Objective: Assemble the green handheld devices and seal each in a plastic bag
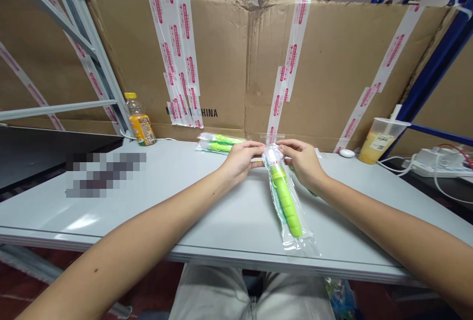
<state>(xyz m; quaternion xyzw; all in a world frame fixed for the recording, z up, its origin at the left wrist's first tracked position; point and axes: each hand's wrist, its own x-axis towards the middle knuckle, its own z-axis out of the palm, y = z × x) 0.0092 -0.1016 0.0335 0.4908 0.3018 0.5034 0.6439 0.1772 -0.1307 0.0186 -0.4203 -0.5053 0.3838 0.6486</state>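
A lime-green, ribbed, stick-shaped item (286, 199) lies inside a clear plastic bag (295, 246) on the grey table, its long end toward me. What kind of item it is, I cannot make out. At the far end of the bag, my left hand (246, 160) pinches the left corner between thumb and fingers. My right hand (301, 160) grips the opposite corner the same way. Just behind my left hand are similar green items in clear bags (218, 147). Something green shows partly beneath my right hand, mostly hidden.
Tall cardboard (221, 63) with printed tape walls off the table's back edge. A juice bottle (141, 123) stands at back left. To the right are a drink cup (380, 140) with a straw, a small white disc (347, 153) and a power strip (439, 162) with cables.
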